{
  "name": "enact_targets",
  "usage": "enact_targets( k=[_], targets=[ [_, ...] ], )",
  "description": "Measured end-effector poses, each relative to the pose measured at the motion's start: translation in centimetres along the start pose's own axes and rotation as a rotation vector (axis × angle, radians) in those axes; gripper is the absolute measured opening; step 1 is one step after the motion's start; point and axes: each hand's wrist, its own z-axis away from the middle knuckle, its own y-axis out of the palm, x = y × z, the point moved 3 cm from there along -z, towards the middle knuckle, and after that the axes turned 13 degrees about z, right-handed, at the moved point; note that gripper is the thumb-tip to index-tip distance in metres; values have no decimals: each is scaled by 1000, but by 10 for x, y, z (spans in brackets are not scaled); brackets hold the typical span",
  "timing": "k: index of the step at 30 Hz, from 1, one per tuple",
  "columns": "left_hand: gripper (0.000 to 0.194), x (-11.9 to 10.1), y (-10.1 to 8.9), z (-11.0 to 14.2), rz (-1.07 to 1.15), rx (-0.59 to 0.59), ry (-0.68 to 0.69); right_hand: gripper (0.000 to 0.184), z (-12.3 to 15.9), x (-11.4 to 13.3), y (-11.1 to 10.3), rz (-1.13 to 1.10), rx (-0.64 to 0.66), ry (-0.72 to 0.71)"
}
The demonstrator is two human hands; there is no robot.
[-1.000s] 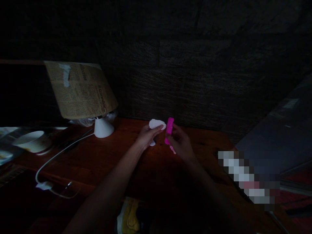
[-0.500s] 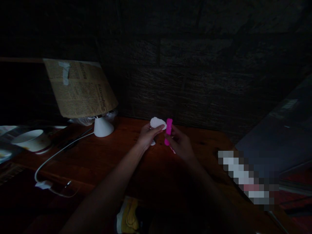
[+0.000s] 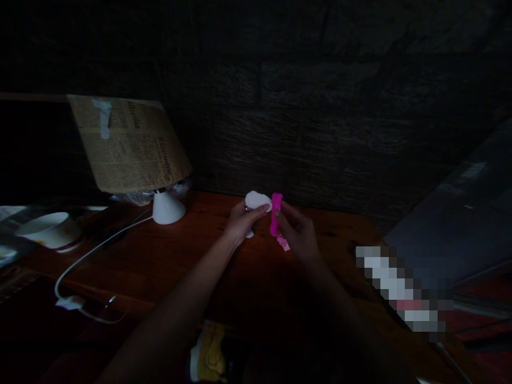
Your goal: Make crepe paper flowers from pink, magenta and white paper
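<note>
My left hand (image 3: 241, 219) pinches a flat white piece of what looks like modelling clay (image 3: 256, 200), its thumb lying across the lower edge. Right beside it, a magenta clay strip (image 3: 275, 220) stands roughly upright, gripped by the thumb and fingers of my right hand (image 3: 301, 232). The white piece's right end meets or nearly meets the strip; I cannot tell which. Below the strip shows a crumpled light pink piece (image 3: 284, 243), partly behind my right hand. A small white bit (image 3: 250, 234) peeks out under my left hand.
On the wooden table (image 3: 176, 256) at left stand a lamp (image 3: 132, 149) with a newsprint shade and a white paper cup (image 3: 52, 231). A white cable (image 3: 90, 250) runs over the front edge. A pixelated long object (image 3: 400, 290) lies at right; a dark brick wall (image 3: 280, 117) rises behind.
My right thumb has shifted up along the magenta strip. More of the light pink piece shows below it. My left hand keeps its hold on the white piece.
</note>
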Motion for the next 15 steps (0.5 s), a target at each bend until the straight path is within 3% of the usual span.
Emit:
enact_targets(
  k=[8, 15],
  targets=[
    [30, 6, -5, 0, -43, 22, 8, 47, -1, 0, 1, -155, -6, 133],
    [31, 9, -6, 0, -40, 12, -45, 42, -2, -6, 4, -171, 20, 138]
  ],
)
